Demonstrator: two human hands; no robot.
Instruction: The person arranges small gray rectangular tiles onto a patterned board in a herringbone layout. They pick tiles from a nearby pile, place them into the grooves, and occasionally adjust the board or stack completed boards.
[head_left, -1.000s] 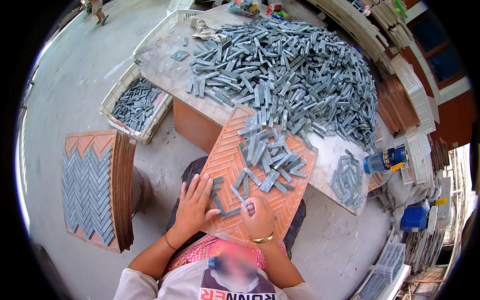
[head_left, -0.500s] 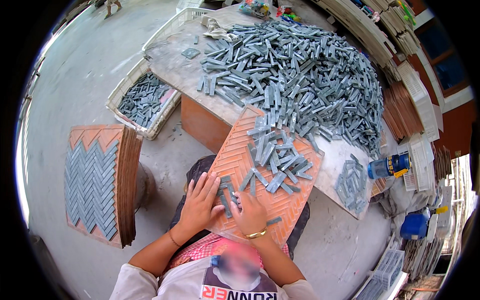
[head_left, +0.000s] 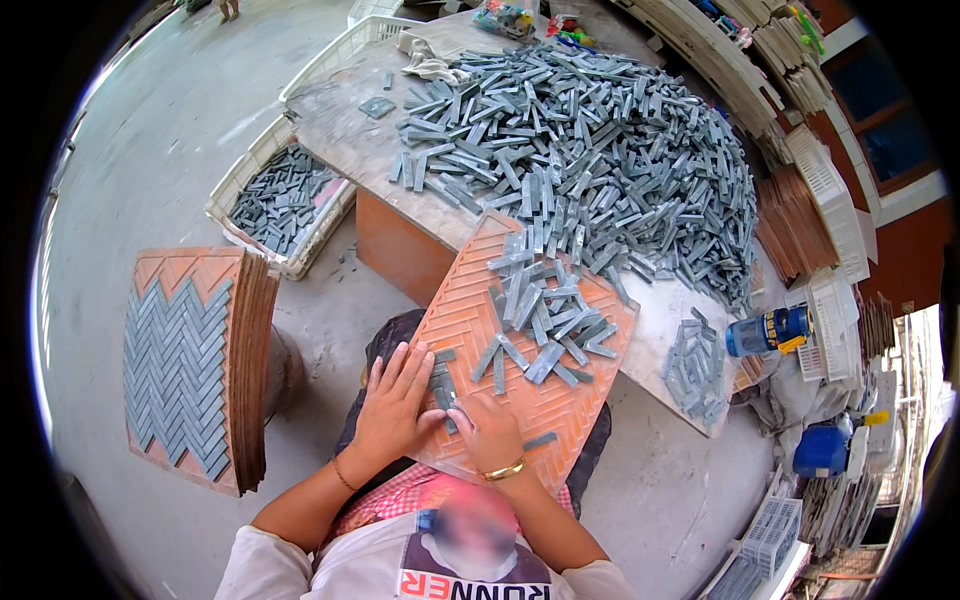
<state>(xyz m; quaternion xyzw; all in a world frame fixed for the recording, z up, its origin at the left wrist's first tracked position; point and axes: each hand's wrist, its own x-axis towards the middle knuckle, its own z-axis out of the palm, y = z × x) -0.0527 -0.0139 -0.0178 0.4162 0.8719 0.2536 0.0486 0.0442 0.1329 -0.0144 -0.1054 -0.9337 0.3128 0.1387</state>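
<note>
A terracotta-coloured board with herringbone grooves [head_left: 468, 268] rests slanting across my lap and against the table edge. My left hand [head_left: 393, 408] lies on its left side, open, fingers stretched out and thumb pointing toward a few laid grey tile strips [head_left: 441, 378]. My right hand [head_left: 487, 435] is closed, thumb and fingertips pinching a small grey tile strip down at that laid group; the fingers partly hide it. Just right of this hand one strip [head_left: 540, 441] sits alone in a groove. Loose grey strips [head_left: 545, 310] are heaped on the board's upper right.
A big pile of grey strips [head_left: 600, 150] covers the table [head_left: 340, 110]. At left stands a stack of boards [head_left: 250, 370], its top one filled with herringbone tiles [head_left: 178, 370]. A white crate [head_left: 222, 205] holds more strips. A blue bottle [head_left: 768, 332] is at the right.
My right hand has moved slightly left and down, bringing its pinched strip against the laid ones. My left hand stays in nearly the same place on the board.
</note>
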